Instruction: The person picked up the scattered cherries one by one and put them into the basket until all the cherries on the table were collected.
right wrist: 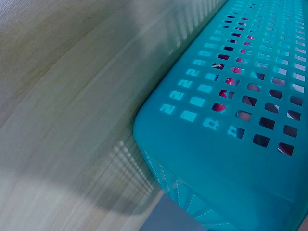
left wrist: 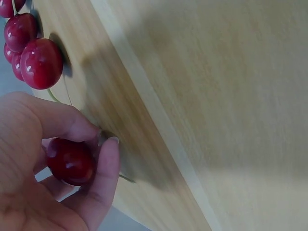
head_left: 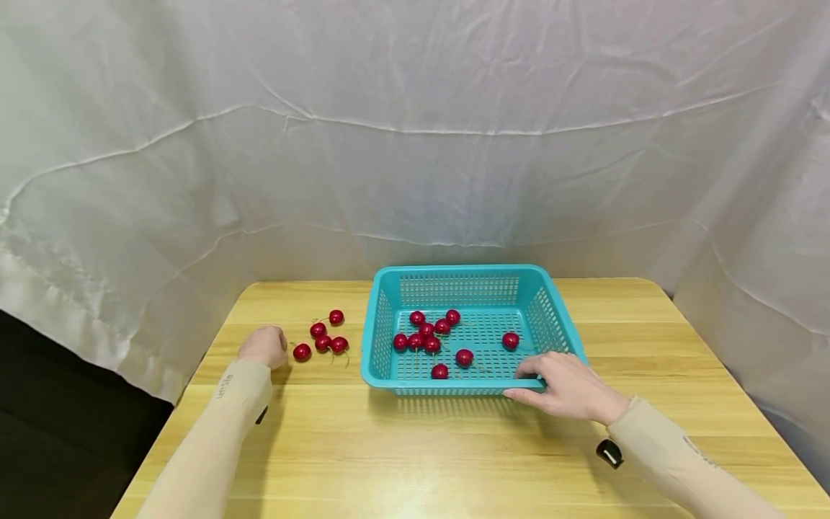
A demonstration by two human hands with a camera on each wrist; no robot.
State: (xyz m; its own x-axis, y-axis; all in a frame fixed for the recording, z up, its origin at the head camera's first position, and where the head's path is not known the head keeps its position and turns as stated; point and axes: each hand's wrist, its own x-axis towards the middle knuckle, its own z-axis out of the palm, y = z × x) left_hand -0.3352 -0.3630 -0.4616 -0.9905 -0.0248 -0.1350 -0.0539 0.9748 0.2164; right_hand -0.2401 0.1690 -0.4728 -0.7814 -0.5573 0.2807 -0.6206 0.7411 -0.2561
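Note:
At the left of the table, my left hand (head_left: 264, 347) holds one dark red cherry (left wrist: 71, 161) between thumb and fingers, low over the wood; the head view hides this fruit behind the hand. Just right of that hand lie several loose cherries (head_left: 323, 344) with thin stems. A turquoise plastic basket (head_left: 441, 384) with perforated walls stands mid-table, and several cherries (head_left: 431, 345) are spread on its floor. My right hand (head_left: 567, 387) grips the basket's front rim near the right corner, thumb outside and fingers over the inside. The right wrist view shows mostly the basket's wall (right wrist: 192, 139).
The wooden table (head_left: 415, 461) has rounded far corners. Pale cloth (head_left: 415, 187) hangs behind it and along the sides. A dark area (head_left: 65, 418) lies beyond the left table edge. A small black device (head_left: 609, 453) is at the right wrist.

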